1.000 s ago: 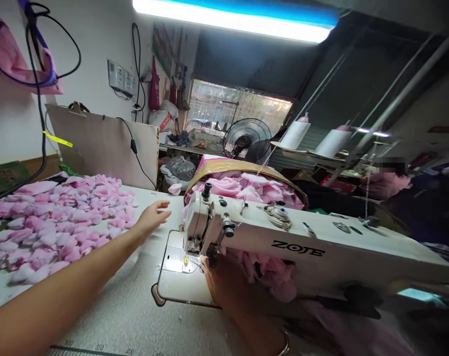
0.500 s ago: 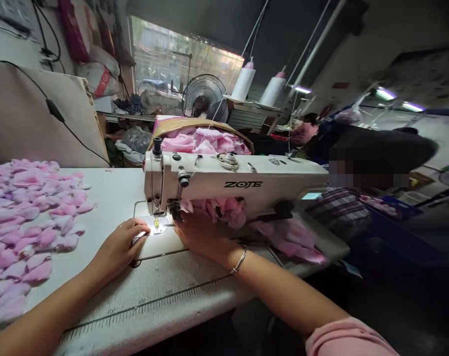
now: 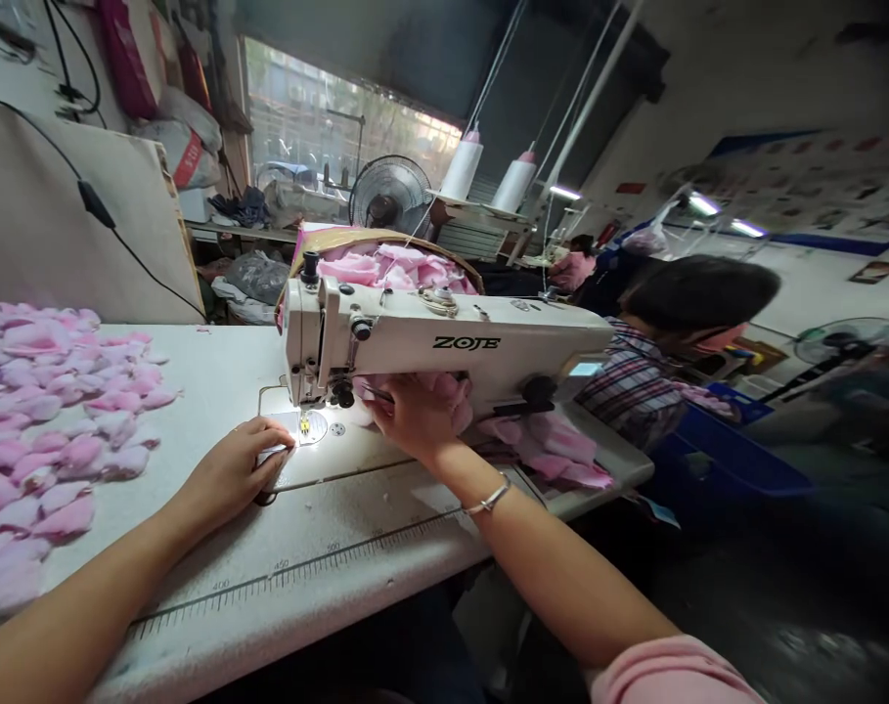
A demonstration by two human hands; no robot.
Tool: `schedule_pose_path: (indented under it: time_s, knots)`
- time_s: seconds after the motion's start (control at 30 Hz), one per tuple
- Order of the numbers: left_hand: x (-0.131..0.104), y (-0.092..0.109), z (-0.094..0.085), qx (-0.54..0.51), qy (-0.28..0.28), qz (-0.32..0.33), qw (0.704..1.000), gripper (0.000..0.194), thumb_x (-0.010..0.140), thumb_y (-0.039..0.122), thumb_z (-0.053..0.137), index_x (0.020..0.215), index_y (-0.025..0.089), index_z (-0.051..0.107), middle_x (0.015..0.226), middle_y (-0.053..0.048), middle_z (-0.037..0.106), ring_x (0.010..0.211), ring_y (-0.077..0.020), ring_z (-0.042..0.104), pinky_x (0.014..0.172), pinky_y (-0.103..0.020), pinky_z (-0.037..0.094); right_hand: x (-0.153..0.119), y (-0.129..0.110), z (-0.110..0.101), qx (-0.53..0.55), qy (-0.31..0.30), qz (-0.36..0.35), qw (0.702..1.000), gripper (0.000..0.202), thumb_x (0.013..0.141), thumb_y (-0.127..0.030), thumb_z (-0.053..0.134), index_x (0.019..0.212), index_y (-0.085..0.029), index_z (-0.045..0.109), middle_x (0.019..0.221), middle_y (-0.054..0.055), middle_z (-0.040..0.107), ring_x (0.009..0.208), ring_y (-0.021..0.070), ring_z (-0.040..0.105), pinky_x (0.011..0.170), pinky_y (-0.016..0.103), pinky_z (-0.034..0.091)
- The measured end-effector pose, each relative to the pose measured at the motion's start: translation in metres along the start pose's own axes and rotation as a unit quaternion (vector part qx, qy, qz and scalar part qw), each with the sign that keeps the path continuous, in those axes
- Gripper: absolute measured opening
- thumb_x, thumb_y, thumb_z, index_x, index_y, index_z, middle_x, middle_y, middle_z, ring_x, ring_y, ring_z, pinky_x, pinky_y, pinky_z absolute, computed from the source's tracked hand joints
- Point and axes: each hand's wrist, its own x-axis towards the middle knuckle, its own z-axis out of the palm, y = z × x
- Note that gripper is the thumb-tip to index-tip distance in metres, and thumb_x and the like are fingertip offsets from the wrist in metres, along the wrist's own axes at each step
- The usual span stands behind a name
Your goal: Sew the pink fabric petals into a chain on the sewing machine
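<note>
A white sewing machine (image 3: 451, 337) stands on the table, its lamp lighting the needle plate (image 3: 308, 427). My left hand (image 3: 243, 464) rests at the left edge of that plate, fingers pressed together; whether anything is pinched there is too small to tell. Under the machine arm, right of the needle, is my right hand (image 3: 407, 416), its fingers curled round a thin dark tool at the pink fabric pieces (image 3: 455, 396). More pink fabric (image 3: 554, 450) lies beneath the machine's right end.
Many pink stuffed pieces (image 3: 63, 420) cover the table's left side. Behind the machine is a container of pink fabric (image 3: 392, 264). Two thread cones (image 3: 463, 168) stand above. A person in a checked shirt (image 3: 627, 376) sits at right beside a blue bin (image 3: 737, 460).
My right hand has moved right, away from the needle, to the pink fabric under the machine arm. My left hand has stayed by the plate. The view has shifted somewhat to the right.
</note>
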Motion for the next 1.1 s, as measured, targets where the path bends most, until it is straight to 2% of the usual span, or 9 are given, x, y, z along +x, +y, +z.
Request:
schedule_pose_path:
  time_s: [0.1,0.17,0.3,0.43,0.63,0.73,0.83,0.9,1.1]
  knots:
    - [-0.001,0.003,-0.003,-0.023,-0.002,-0.01,1.0,0.023,0.089,0.037,0.047,0.097,0.025,0.066,0.106,-0.004,0.062,0.102,-0.0231,0.057,0.091,-0.036,0.042,0.007,-0.008,0.005,0.029,0.0,0.018,0.999,0.023,0.088,-0.037,0.05,0.091,-0.02,0.065,0.1,0.008,0.068,0.096,0.0239,0.059,0.071,0.031,0.042]
    - [-0.002,0.005,-0.006,-0.048,-0.005,-0.023,0.999,0.024,0.088,0.039,0.048,0.095,0.026,0.067,0.105,-0.004,0.063,0.099,-0.0232,0.058,0.088,-0.035,0.043,0.005,-0.006,0.004,0.051,0.016,0.034,0.998,0.022,0.088,-0.033,0.047,0.093,-0.02,0.065,0.098,0.009,0.068,0.092,0.0236,0.06,0.069,0.031,0.042]
    - [-0.004,0.009,-0.008,-0.113,0.003,-0.065,0.992,0.023,0.082,0.042,0.056,0.089,0.025,0.07,0.099,-0.004,0.067,0.092,-0.0234,0.061,0.083,-0.033,0.044,-0.01,0.009,-0.003,0.105,0.039,0.058,0.992,0.024,0.088,-0.034,0.046,0.096,-0.019,0.062,0.079,0.006,0.067,0.072,0.0204,0.059,0.062,0.029,0.04]
    - [-0.002,0.022,-0.009,-0.154,0.015,-0.098,0.983,0.03,0.084,0.047,0.054,0.096,0.025,0.069,0.098,-0.005,0.069,0.091,-0.0237,0.063,0.079,-0.033,0.047,-0.031,0.015,-0.009,0.166,0.039,0.051,0.984,0.018,0.086,-0.034,0.05,0.087,-0.018,0.059,0.069,0.001,0.062,0.062,0.0161,0.055,0.055,0.025,0.037]
    - [0.006,0.068,-0.01,-0.298,-0.026,-0.151,0.942,0.047,0.077,0.049,0.065,0.116,0.023,0.061,0.117,-0.01,0.064,0.1,-0.0261,0.062,0.071,-0.031,0.052,-0.046,-0.016,-0.011,0.264,0.037,-0.001,0.964,0.016,0.084,-0.035,0.055,0.078,-0.02,0.053,0.07,-0.002,0.058,0.063,0.013,0.052,0.058,0.023,0.038]
    - [0.008,0.081,-0.008,-0.319,-0.03,-0.165,0.933,0.037,0.076,0.042,0.065,0.107,0.021,0.065,0.107,-0.009,0.067,0.089,-0.0228,0.063,0.064,-0.027,0.049,-0.045,-0.034,-0.008,0.338,0.038,-0.022,0.94,0.018,0.083,-0.036,0.058,0.078,-0.02,0.053,0.069,-0.002,0.056,0.063,0.0131,0.049,0.059,0.024,0.038]
    - [0.008,0.08,-0.007,-0.297,-0.016,-0.178,0.938,0.023,0.072,0.028,0.061,0.093,0.02,0.067,0.084,-0.005,0.068,0.069,-0.017,0.059,0.054,-0.023,0.041,-0.044,-0.044,-0.003,0.385,0.018,-0.028,0.922,0.012,0.083,-0.031,0.058,0.081,-0.019,0.054,0.069,-0.003,0.054,0.063,0.0122,0.048,0.059,0.024,0.038]
    - [0.006,0.075,-0.008,-0.286,-0.014,-0.19,0.939,0.023,0.068,0.022,0.058,0.089,0.02,0.067,0.075,-0.002,0.065,0.059,-0.0141,0.054,0.048,-0.022,0.035,-0.045,-0.047,0.001,0.403,-0.004,-0.034,0.915,0.007,0.083,-0.026,0.056,0.083,-0.019,0.054,0.072,-0.003,0.056,0.066,0.012,0.049,0.061,0.023,0.039]
    - [0.007,0.069,-0.011,-0.241,-0.052,-0.219,0.944,0.023,0.066,0.025,0.054,0.086,0.02,0.063,0.067,0.001,0.056,0.049,-0.0108,0.044,0.041,-0.02,0.028,-0.046,-0.043,0.013,0.386,-0.066,-0.044,0.919,0.006,0.084,-0.023,0.054,0.087,-0.019,0.052,0.078,-0.002,0.062,0.069,0.0118,0.056,0.06,0.022,0.041]
